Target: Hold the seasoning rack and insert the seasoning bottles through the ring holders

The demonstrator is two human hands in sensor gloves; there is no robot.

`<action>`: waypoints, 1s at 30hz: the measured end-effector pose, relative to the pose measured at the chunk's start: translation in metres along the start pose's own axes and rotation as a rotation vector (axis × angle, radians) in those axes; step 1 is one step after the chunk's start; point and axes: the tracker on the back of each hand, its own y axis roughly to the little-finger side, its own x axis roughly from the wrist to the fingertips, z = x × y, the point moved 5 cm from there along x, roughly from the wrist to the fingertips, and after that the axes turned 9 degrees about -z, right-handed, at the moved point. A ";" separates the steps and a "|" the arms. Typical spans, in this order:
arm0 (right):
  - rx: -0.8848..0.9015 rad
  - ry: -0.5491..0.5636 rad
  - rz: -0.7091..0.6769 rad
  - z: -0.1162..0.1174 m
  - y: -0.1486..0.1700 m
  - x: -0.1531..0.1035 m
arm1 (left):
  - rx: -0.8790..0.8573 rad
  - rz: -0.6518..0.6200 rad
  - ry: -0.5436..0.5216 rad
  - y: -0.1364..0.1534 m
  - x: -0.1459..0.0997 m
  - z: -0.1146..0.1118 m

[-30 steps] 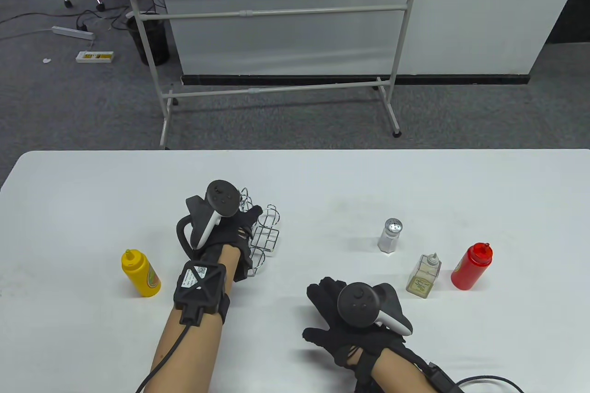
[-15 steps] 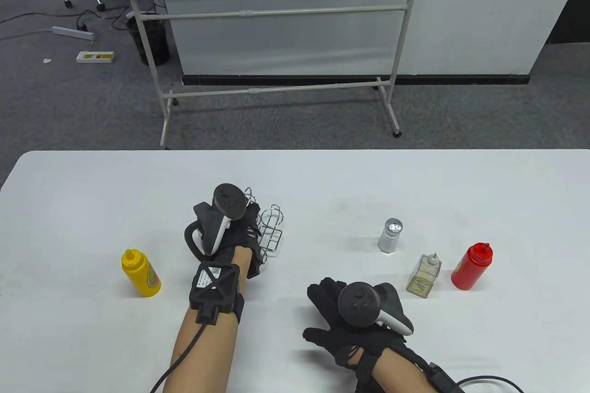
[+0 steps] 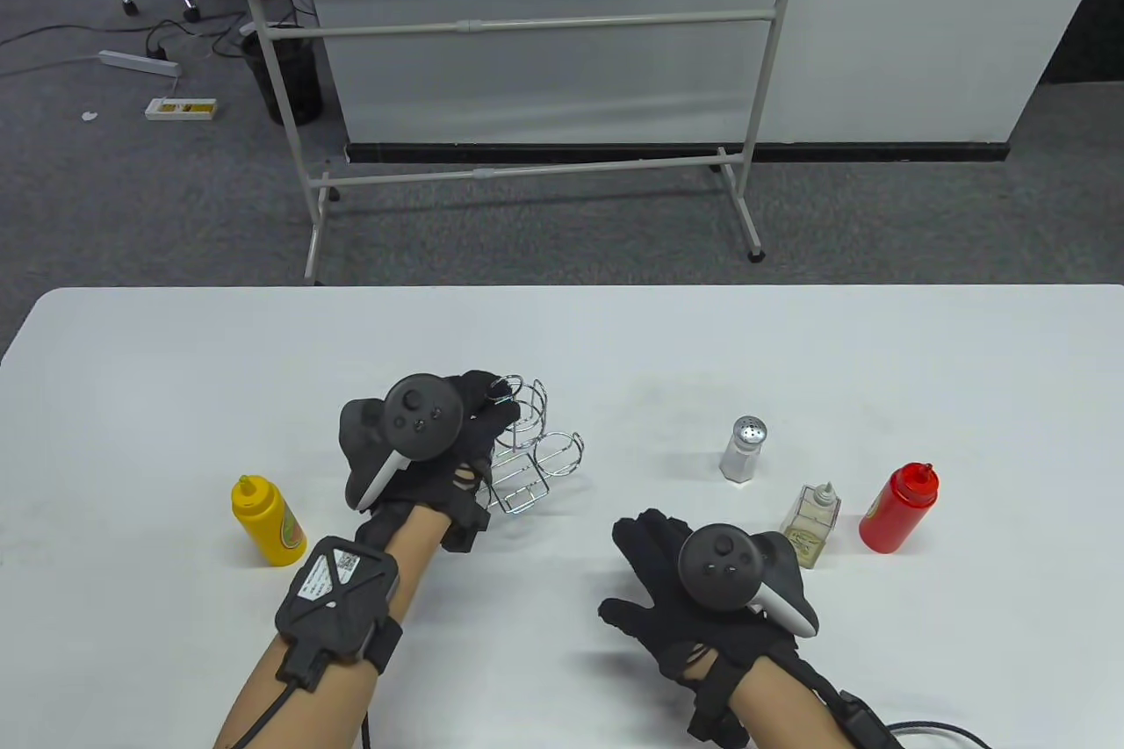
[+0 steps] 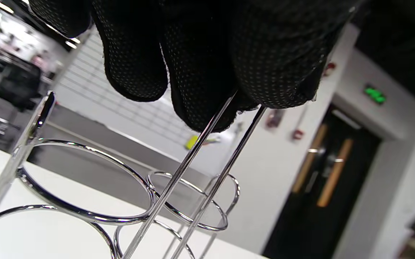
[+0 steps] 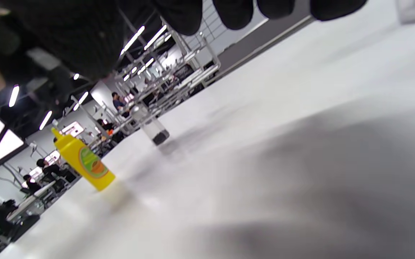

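A: Rack (image 3: 527, 455) first. It sits mid-table at about seven o'clock of centre, with the left hand (image 3: 439, 455) on its nine o'clock side, and none of its rings has a bottle in it. I'd judge the step in hand to be steadying it upright so the rings face up.

B: How should that be done well?

A: Grip the tall handle wires, not a ring, so every opening stays free. Keep the base flat on the table (image 3: 615, 345). Thin wire probably twists easily, so a firm pinch near the top looks wise.

B: And the left hand's state?

A: In the left wrist view the fingertips (image 4: 200, 90) are pressed together on the two upright wires, pinching them. The rings lie below, unobstructed.

B: The right hand (image 3: 702, 600)?

A: Fingers spread, holding nothing, low over the table at about five o'clock of the rack. Whether the palm touches the surface I cannot tell.

B: Which bottle is nearest it?

A: The clear glass bottle (image 3: 810, 525), just beside it at two o'clock. The salt shaker (image 3: 745, 449) stands beyond that, and the red squeeze bottle (image 3: 897, 508) is farther toward three o'clock. The yellow squeeze bottle (image 3: 268, 521) stands apart, at eight o'clock of the rack, on the left hand's far side.
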 end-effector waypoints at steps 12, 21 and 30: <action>-0.051 0.185 -0.048 -0.034 -0.020 -0.015 | -0.372 -0.108 -0.009 -0.009 -0.072 -0.042; -0.097 0.172 -0.056 -0.025 -0.026 -0.012 | -0.515 -0.134 0.026 -0.003 -0.086 -0.067; -0.273 0.424 -0.013 -0.075 -0.028 -0.036 | -0.454 -0.186 0.046 -0.014 -0.091 -0.063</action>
